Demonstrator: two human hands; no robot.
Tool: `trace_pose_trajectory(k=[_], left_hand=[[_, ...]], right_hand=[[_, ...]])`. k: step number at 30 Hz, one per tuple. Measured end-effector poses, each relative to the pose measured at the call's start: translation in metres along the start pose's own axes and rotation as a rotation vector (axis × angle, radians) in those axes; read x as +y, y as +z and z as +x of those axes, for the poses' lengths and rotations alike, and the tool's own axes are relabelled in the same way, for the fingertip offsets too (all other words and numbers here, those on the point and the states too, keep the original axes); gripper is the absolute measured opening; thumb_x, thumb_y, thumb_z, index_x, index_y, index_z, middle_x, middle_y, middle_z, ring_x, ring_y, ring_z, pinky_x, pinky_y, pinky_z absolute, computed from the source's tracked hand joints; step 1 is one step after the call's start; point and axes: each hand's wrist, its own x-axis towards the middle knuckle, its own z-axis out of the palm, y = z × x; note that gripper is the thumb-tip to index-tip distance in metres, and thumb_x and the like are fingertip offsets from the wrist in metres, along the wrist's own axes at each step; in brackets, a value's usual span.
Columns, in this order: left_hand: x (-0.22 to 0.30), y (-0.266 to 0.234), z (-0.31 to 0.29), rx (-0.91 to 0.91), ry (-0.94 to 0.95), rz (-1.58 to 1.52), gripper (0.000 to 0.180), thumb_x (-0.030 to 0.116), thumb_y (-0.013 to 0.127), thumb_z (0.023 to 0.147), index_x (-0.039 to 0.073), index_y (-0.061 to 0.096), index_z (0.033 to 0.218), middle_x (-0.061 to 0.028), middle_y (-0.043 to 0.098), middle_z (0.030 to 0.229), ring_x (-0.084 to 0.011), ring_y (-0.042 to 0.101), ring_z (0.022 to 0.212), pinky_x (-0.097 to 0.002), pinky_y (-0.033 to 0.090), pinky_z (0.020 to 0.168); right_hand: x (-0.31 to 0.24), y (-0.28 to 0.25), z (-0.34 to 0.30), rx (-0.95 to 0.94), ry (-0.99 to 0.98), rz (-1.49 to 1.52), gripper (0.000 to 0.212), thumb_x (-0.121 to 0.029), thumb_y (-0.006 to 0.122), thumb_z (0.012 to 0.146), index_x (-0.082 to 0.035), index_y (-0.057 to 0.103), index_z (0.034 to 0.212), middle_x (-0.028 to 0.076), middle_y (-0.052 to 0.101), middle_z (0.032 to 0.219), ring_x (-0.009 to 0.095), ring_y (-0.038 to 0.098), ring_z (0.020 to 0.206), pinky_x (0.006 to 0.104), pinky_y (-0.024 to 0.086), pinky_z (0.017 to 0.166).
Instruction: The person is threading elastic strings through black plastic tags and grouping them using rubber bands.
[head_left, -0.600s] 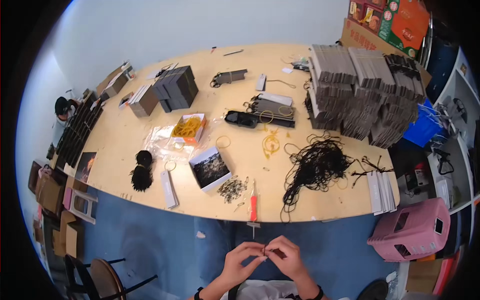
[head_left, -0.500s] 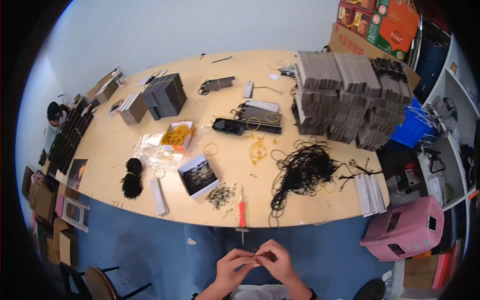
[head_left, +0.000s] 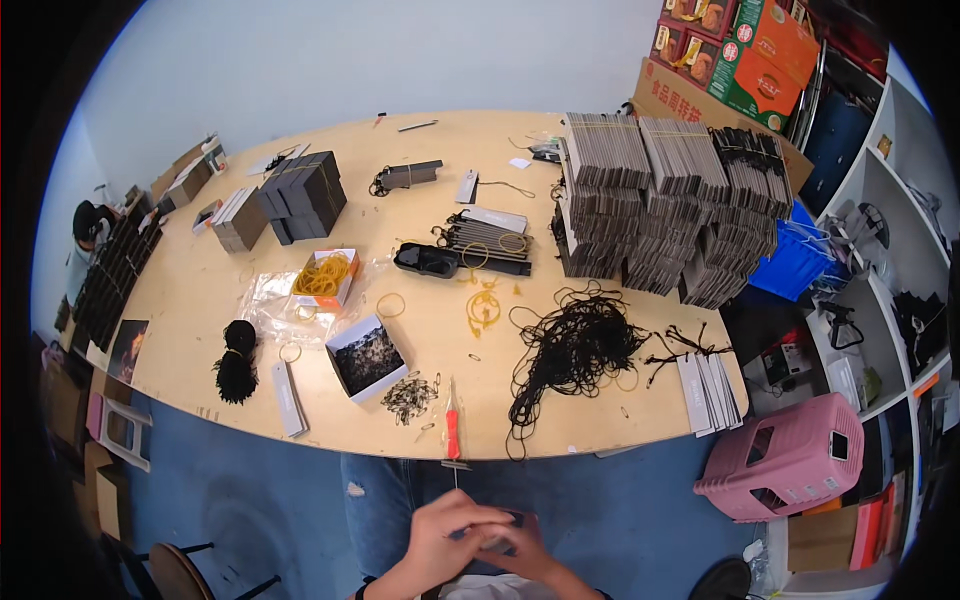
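My left hand (head_left: 440, 538) and my right hand (head_left: 528, 556) meet in front of my lap, below the table's front edge. The left fingers are closed and reach over the right hand, hiding whatever is between them. Motion smears the right fingers. Nearest to the hands on the table lies a slim tool with a red handle (head_left: 453, 435). Left of it is a pile of small dark safety pins (head_left: 408, 398), beside a white box (head_left: 384, 390) with dark contents. A tangle of black cords (head_left: 570, 345) spreads to the right.
Tall stacks of grey tags (head_left: 640, 220) stand at the right of the table (head_left: 330, 425). Several white tags (head_left: 708, 395) with black cords lie near the right edge. An orange-white box (head_left: 345, 292) holds yellow rubber bands. A pink carrier (head_left: 780, 455) stands on the floor.
The whole view has shifted, with the table's things now farther left. My hands have come closer together, the left now overlapping the right. Earlier both pinched fingertips together.
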Motion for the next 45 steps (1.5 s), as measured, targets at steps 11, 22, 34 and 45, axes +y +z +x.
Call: trace_pose_trajectory(k=[11, 22, 34, 45], left_hand=[[-0.004, -0.012, 0.016, -0.075, 0.119, -0.255, 0.016, 0.002, 0.079, 0.072, 0.000, 0.072, 0.087, -0.0057, 0.065, 0.078, -0.0144, 0.056, 0.063, -0.0254, 0.044, 0.057], [0.028, -0.019, 0.014, -0.579, 0.335, -0.491, 0.014, 0.007, 0.068, 0.085, 0.000, 0.068, 0.097, -0.0122, 0.069, 0.092, -0.0239, 0.066, 0.082, -0.0300, 0.052, 0.073], [-0.004, -0.012, 0.001, -0.197, 0.070, -0.970, 0.014, -0.014, 0.064, 0.080, -0.007, 0.067, 0.092, -0.0190, 0.064, 0.090, -0.0244, 0.067, 0.080, -0.0319, 0.057, 0.071], [-0.038, -0.016, 0.009, 0.182, 0.001, -1.226, 0.012, 0.009, 0.057, 0.092, -0.003, 0.058, 0.096, -0.0131, 0.060, 0.090, -0.0185, 0.060, 0.081, -0.0276, 0.050, 0.074]], right_hand=[[-0.009, -0.011, 0.008, 0.238, -0.130, -0.149, 0.050, -0.018, 0.074, 0.081, 0.002, 0.049, 0.120, 0.015, 0.062, 0.100, 0.028, 0.063, 0.091, 0.0325, 0.050, 0.078], [-0.065, -0.002, 0.032, 0.878, -0.373, -0.571, 0.069, -0.019, 0.086, 0.066, -0.004, 0.046, 0.120, 0.019, 0.053, 0.113, 0.029, 0.059, 0.091, 0.0364, 0.050, 0.077], [-0.030, -0.012, 0.008, 0.437, -0.581, -0.288, 0.035, 0.000, 0.074, 0.072, -0.001, 0.066, 0.106, 0.008, 0.057, 0.065, 0.019, 0.056, 0.052, 0.0294, 0.044, 0.049], [-0.032, -0.026, -0.004, 0.282, -0.473, -0.458, 0.058, -0.023, 0.075, 0.077, -0.006, 0.055, 0.128, 0.009, 0.063, 0.083, 0.022, 0.060, 0.061, 0.0298, 0.048, 0.055]])
